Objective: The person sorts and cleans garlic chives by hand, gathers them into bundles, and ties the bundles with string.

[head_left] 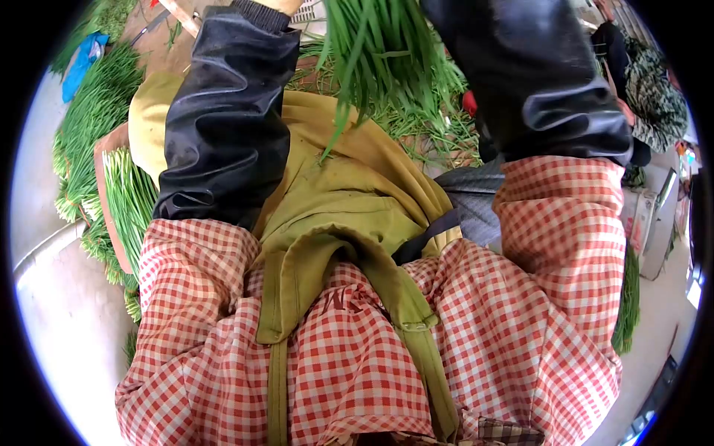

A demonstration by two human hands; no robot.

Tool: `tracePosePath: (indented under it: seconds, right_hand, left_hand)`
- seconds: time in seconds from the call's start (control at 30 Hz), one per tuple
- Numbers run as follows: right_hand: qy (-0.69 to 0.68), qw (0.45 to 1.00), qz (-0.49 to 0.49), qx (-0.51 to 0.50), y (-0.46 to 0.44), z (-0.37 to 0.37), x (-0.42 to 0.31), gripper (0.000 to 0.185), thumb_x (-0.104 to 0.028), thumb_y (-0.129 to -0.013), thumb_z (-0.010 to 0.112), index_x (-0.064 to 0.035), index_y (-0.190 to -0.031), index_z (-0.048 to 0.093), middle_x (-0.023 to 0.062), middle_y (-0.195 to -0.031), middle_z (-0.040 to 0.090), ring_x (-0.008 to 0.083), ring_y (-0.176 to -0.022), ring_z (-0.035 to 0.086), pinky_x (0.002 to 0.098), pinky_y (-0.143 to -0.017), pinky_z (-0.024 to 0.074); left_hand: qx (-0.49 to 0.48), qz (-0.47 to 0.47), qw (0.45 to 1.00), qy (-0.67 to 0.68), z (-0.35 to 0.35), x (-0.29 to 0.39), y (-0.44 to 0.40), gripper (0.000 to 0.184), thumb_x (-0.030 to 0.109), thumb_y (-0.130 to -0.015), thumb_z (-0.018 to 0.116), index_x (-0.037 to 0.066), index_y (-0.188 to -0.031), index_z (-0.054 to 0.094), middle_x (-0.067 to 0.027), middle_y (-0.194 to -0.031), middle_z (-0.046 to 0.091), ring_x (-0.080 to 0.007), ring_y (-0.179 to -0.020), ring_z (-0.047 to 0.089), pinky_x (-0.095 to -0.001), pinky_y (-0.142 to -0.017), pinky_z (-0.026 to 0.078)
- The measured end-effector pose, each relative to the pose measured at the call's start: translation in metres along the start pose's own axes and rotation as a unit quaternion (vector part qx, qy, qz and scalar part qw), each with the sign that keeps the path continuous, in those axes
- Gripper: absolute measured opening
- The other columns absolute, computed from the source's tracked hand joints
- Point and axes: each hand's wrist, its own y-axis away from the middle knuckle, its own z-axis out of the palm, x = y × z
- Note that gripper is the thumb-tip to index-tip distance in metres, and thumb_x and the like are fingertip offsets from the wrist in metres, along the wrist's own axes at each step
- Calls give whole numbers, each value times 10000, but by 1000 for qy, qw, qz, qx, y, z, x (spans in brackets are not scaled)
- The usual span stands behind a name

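A bunch of long green leafy stalks [383, 56], like garlic chives, hangs from the top edge between my two forearms. What holds it is out of frame. Of my left hand [284, 6], only a pale sliver past the black sleeve cover [227, 111] shows, with its fingers cut off by the top edge. My right hand is beyond the frame; its black sleeve cover [539, 82] reaches up at the right. Below the bunch, loose green cuttings [439, 137] lie scattered near the olive apron [335, 178] over my lap.
Bundled green stalks [97, 111] are heaped at the left, with a blue plastic piece [83, 65] on them. More stalks [130, 193] lie by my left side. A wooden handle [182, 16] shows at the upper left. Another green bundle [628, 305] lies at the right.
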Motion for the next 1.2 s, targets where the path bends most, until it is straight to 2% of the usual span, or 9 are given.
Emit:
tracePosePath:
  seconds: [0.1, 0.37, 0.43, 0.57, 0.7, 0.77, 0.87, 1.1, 1.2]
  right_hand:
    - [-26, 998, 42, -42, 0, 27, 5, 493, -427, -908, 533, -39, -1208, 579, 77, -1170, 612, 182, -1003, 593, 291, -913, 454]
    - [-243, 966, 70, 59, -16, 35, 145, 651, -576, -912, 448, -96, -1351, 464, 77, -1316, 510, 192, -1120, 521, 355, -998, 380]
    - [-389, 904, 154, 91, 2, 30, 143, 726, -621, -913, 385, -81, -1400, 377, 133, -1310, 509, 290, -1172, 515, 431, -969, 408]
    - [-209, 947, 68, 235, 21, -39, 188, 653, -648, -894, 406, -59, -1084, 611, 84, -1017, 662, 202, -903, 619, 353, -831, 461]
    - [-86, 990, -28, 112, 3, -1, 79, 539, -574, -905, 480, -69, -991, 649, 42, -933, 651, 107, -732, 569, 261, -709, 475]
    - [3, 1000, 15, -24, -4, 31, 50, 434, -481, -908, 513, -80, -1008, 648, 80, -909, 670, 213, -815, 633, 337, -722, 479]
    - [264, 961, -27, 75, -17, 82, 65, 297, -322, -894, 543, -61, -1025, 598, 221, -820, 612, 379, -749, 597, 456, -677, 472]
    - [384, 911, -68, 138, 26, 98, 102, 219, -333, -902, 527, -136, -966, 598, 181, -702, 609, 365, -670, 607, 458, -562, 461]
    - [495, 863, 77, 65, 64, 82, 185, 248, -327, -898, 519, -104, -928, 624, 181, -735, 632, 372, -698, 621, 478, -601, 477]
  left_hand:
    - [-21, -63, 974, 217, -38, -2, 10, 432, 252, -912, 557, 31, -1274, 472, -110, -1249, 527, -203, -1160, 500, -354, -1014, 392]
    - [129, -130, 970, 158, -119, 35, 32, 543, 536, -906, 437, 161, -1296, 480, -134, -1196, 590, -283, -1078, 576, -435, -943, 465]
    - [332, -55, 941, 37, -163, 39, 21, 391, 339, -920, 481, 66, -1188, 562, -116, -1212, 574, -258, -1099, 557, -424, -965, 439]
    - [382, 43, 923, 34, -146, 39, 32, 278, 285, -864, 560, 112, -1079, 593, -107, -1118, 609, -293, -1019, 579, -451, -926, 457]
    - [358, -27, 921, 148, -182, 69, 41, 282, 266, -826, 609, 84, -1041, 602, -93, -1017, 640, -285, -921, 609, -452, -857, 488]
    - [370, -17, 916, 155, -169, 75, 42, 292, 267, -813, 624, 84, -1039, 606, -91, -1016, 640, -283, -909, 608, -448, -845, 491]
    - [419, 18, 902, 106, -164, 83, 48, 318, 299, -836, 613, 77, -1063, 618, -84, -998, 649, -265, -888, 611, -409, -845, 489]
    - [454, 137, 873, 110, -235, 81, 68, 341, 333, -819, 636, 115, -1081, 621, -56, -1059, 630, -266, -961, 573, -440, -901, 448]
    - [454, 183, 864, 119, -272, 75, 71, 347, 346, -821, 632, 99, -1065, 621, -61, -1062, 636, -262, -964, 577, -438, -899, 450]
